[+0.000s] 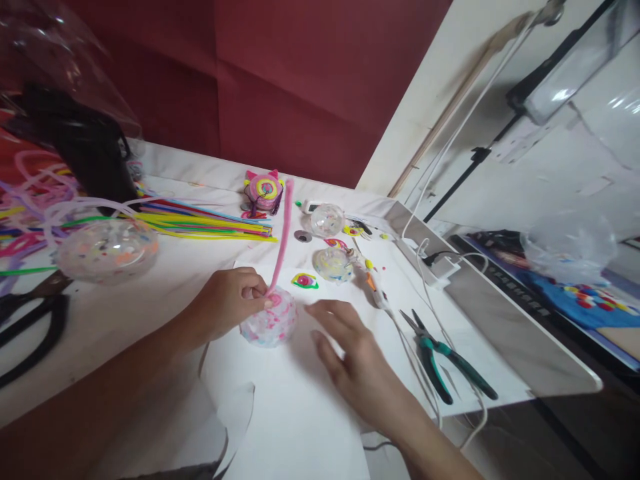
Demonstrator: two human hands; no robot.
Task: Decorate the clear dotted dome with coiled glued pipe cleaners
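Note:
My left hand [233,300] pinches the lower end of a pink pipe cleaner [284,233] against a clear plastic ball [270,327]. The rest of the pipe cleaner sticks up above the ball. Pink coiled patches cover the ball's top, and it sits on a white paper sheet [295,427]. To the right of the ball, my right hand [357,357] hovers with its fingers apart and nothing in them. Just behind the ball lies an eye-shaped piece [305,281] in green, yellow and pink.
Long-nosed pliers [435,353] and a corded glue gun [374,283] lie on the right. Two small clear domes [327,220] stand behind, near a pink eared ornament [264,190]. At left are pipe cleaners [210,223], a clear dome [107,252] and black-handled scissors [45,327].

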